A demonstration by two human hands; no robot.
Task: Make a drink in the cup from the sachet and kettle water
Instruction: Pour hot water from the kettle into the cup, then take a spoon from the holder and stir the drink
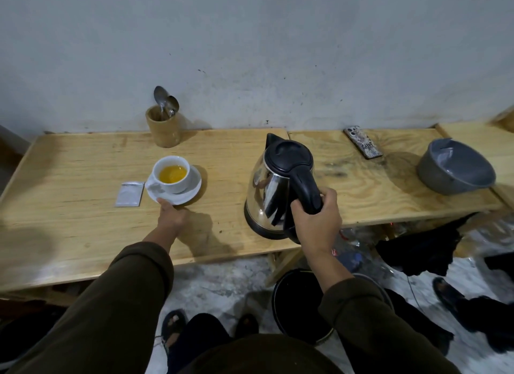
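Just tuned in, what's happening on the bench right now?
A person is making a drink. The right hand grips the kettle by its handle, upright on the wooden bench. The left hand touches the saucer under the white cup, which holds yellow liquid. The sachet lies beside it.

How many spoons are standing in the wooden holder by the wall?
2. Both stand bowl-up in the wooden holder: the taller spoon on the left, the shorter spoon just right of it. Others may be hidden inside.
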